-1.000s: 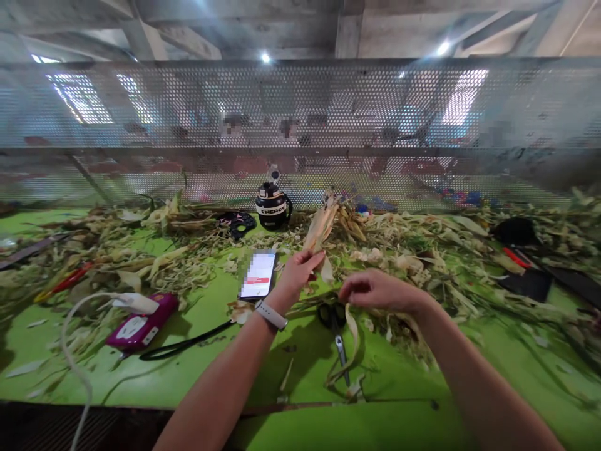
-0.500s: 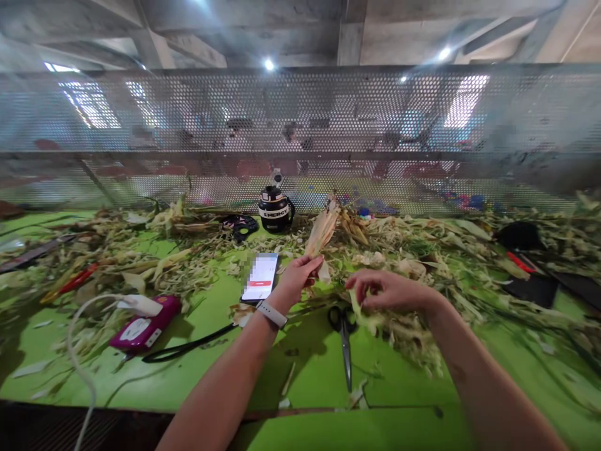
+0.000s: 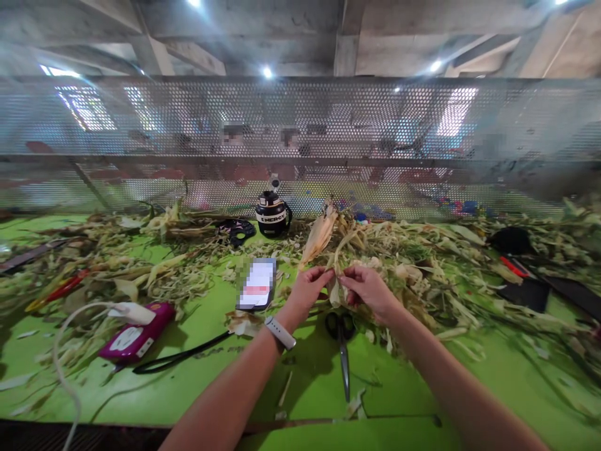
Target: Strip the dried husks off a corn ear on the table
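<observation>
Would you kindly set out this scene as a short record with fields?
Left hand: pinching dry leaf strips; pale band on wrist
Right hand: fingertips at the strips, close beside the left hand
Scissors: lying nearer than the hands, blades together
Phone: left of the hands, screen lit
Power socket: purple, white plug inserted
Jug: black, marked ENERGY, upright
Surface: green table, strewn with leaf scraps

Tabletop (image 3: 150, 401) is bright green. Husk strip (image 3: 336, 292): pale straw; broad husk (image 3: 322, 236): peach-tan. Scissors (image 3: 344, 363): black-handled, grey-bladed. Black item (image 3: 230, 231) seems pink-marked.
</observation>
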The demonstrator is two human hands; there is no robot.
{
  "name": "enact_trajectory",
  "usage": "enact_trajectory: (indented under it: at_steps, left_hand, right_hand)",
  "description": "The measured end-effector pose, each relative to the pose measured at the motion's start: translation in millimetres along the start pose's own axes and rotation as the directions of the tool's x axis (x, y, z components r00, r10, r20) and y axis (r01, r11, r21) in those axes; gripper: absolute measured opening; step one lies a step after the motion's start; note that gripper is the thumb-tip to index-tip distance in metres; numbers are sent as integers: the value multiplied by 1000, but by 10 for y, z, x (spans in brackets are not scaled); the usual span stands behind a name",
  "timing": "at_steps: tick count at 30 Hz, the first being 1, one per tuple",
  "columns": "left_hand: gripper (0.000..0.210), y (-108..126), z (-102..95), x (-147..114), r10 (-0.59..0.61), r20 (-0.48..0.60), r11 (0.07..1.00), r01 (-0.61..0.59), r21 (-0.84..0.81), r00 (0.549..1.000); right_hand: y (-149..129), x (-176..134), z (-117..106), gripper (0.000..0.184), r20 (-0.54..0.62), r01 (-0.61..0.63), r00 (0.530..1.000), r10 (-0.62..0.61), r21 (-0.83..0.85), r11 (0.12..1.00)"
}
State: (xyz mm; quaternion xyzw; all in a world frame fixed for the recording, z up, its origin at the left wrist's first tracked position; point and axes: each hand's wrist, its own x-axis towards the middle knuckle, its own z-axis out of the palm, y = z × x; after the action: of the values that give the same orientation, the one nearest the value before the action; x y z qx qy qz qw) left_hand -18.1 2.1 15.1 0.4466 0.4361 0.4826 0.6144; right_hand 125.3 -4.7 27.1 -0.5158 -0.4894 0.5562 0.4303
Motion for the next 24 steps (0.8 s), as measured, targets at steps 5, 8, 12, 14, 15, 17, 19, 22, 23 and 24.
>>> enact_trajectory:
  at_steps: [5,8,12,14,15,17,19,22,23,24]
  left_hand:
    - [36,-5,-2,0,-25,48,999,26,-35,999]
    - [34,-39,-9,31,26,-34,1000,-26,-13,999]
    - [30,-110,30,41,-10,-22,995,7,-101,1000]
    - [31,-141,60,24,-73,21,987,76,-140,997]
    - [33,-150,73,13,-92,45,986,98,-138,995]
    - [36,-153,87,-6,-91,83,987,101,-126,992]
    - [38,-134,81,-10,-63,61,985,72,-157,996]
    - [38,-82,37,15,-42,-44,970,30,-240,998]
    - [38,-65,18,27,-40,-73,968,20,-252,997]
    - [36,-50,1,40,-50,-99,965,22,-260,994]
  right_hand:
    - [-12,20,-43,29,-34,97,994,-102,-113,989]
    - [10,40,-35,29,31,106,994,-104,-91,990]
    - [124,70,15,26,64,128,991,-121,-128,983]
    - [180,73,37,17,21,161,987,-160,-231,959]
    - [193,71,41,12,-3,185,981,-195,-305,934]
    - [179,66,22,6,-7,248,960,-280,-440,863]
    - [111,78,-69,9,35,291,950,-311,-464,837]
    - [-23,153,-372,22,-40,243,962,-270,-324,914]
    - [-52,189,-497,22,-152,255,938,-310,-301,919]
    - [-66,225,-616,20,-252,263,902,-352,-326,908]
